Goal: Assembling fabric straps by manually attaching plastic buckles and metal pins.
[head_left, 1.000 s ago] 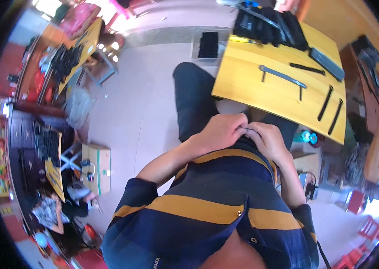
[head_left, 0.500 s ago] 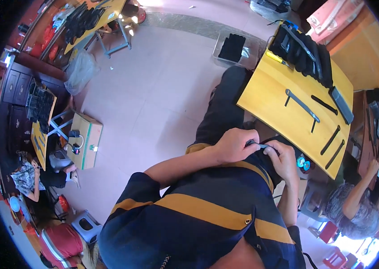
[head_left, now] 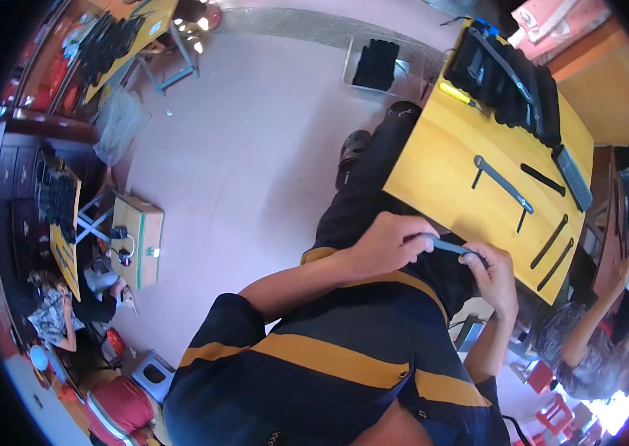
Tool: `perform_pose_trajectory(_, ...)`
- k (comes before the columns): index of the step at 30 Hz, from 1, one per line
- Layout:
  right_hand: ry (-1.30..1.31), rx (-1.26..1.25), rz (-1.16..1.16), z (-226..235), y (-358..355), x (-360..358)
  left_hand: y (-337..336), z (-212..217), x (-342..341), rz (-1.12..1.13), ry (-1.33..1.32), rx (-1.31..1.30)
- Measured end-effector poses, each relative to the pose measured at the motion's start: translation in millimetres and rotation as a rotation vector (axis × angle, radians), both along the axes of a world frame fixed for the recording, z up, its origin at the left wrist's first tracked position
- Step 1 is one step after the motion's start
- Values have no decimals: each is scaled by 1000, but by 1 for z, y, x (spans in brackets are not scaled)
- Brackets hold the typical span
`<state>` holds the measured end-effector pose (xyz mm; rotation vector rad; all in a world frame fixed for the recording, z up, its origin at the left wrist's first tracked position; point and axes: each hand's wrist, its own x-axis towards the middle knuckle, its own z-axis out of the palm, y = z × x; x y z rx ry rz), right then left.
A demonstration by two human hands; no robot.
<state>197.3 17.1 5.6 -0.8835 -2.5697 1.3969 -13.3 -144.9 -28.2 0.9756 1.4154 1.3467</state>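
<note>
Close in front of my body, a flat grey strip stretches between my hands. My left hand pinches one end between thumb and fingers. The thumb and fingers of my right hand close on the other end. Both are just off the near edge of a yellow table. On that table lies a longer grey strap with rounded ends, across small black pieces. Thin black strips and a short black strip lie to its right.
Bundled black straps cover the table's far end, beside a yellow-handled tool and a grey oblong block. A clear bin holds black pieces beyond my feet. A cardboard box stands left. Other people sit at both sides.
My hands have drawn apart, the right one moving rightward, and more of the grey strip shows between them. The whole view has shifted slightly; a sandalled foot now shows.
</note>
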Motion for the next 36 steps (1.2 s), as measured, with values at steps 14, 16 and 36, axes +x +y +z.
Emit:
perform_pose_trajectory(14,174,-85,-443,-3,70,64,93,-1,-25,14,-66,-120)
perform_pose_trajectory(16,219,-71,-491,-7,73,69,107,-4,-22,59,-17,-136)
perform_pose_trajectory(36,466,-312,-823,-60,135,69,186,-26,-22,24,426,-363)
